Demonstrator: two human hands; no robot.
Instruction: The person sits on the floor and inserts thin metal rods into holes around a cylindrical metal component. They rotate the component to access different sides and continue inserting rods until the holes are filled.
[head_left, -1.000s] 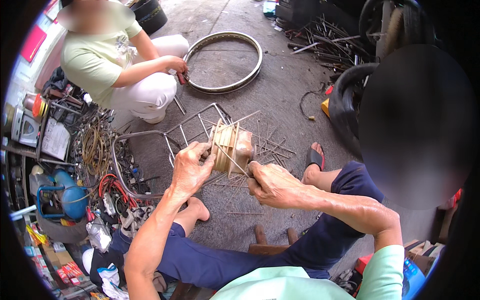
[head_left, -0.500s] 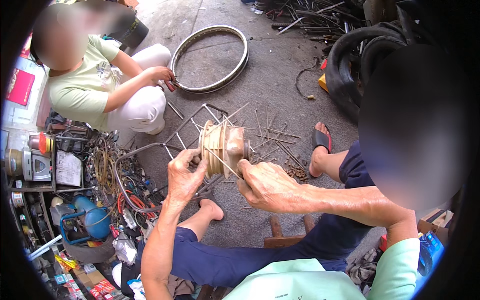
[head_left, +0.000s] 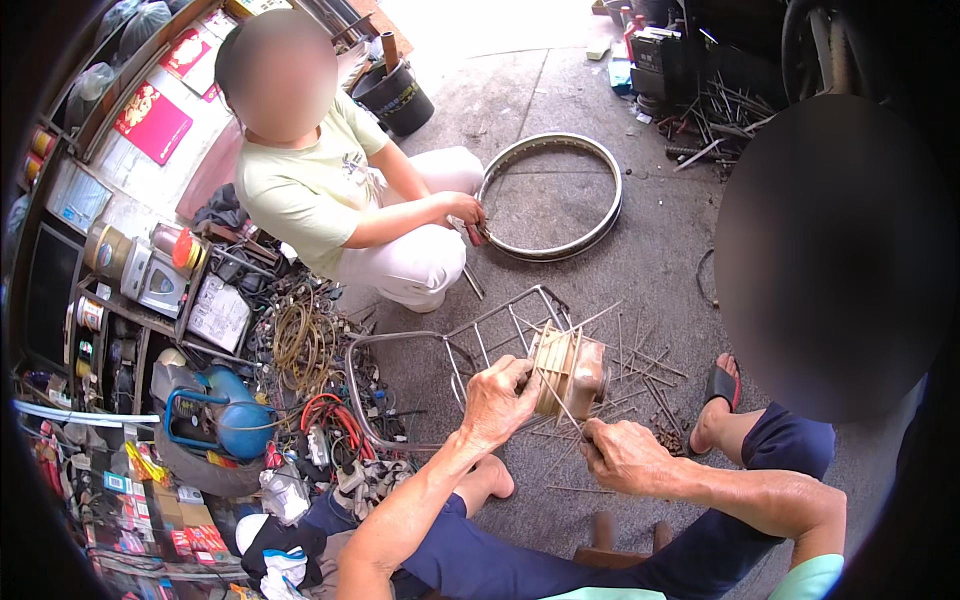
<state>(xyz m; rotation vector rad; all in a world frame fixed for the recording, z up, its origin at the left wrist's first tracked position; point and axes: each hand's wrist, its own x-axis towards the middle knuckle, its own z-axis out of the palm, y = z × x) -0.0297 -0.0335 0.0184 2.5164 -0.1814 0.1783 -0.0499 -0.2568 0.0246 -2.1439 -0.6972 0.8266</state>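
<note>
A worn wheel hub (head_left: pixel 579 373), with a pale ribbed side and a rusty brown end, sits in front of me with a few spokes sticking out of it. Its left edge is pinched by the fingers of my left hand (head_left: pixel 497 402). Closed around the near end of a thin spoke (head_left: pixel 558 397) is my right hand (head_left: pixel 632 456); the spoke slants up from it to the hub's flange. Below and behind the hub lies a bent metal tube frame (head_left: pixel 400 338). Whether the hub rests on it I cannot tell.
Loose spokes (head_left: pixel 655 372) and small brown fittings (head_left: pixel 668 437) lie right of the hub. Across from me, a crouching person (head_left: pixel 330 190) holds a red-handled tool at a bare wheel rim (head_left: pixel 612 222). Cables (head_left: pixel 305 335) and a blue tank (head_left: pixel 238 415) crowd the left.
My view has swung up and left, so everything appears farther right and lower. Both hands keep their holds on the hub and the spoke. The other person stays at the rim.
</note>
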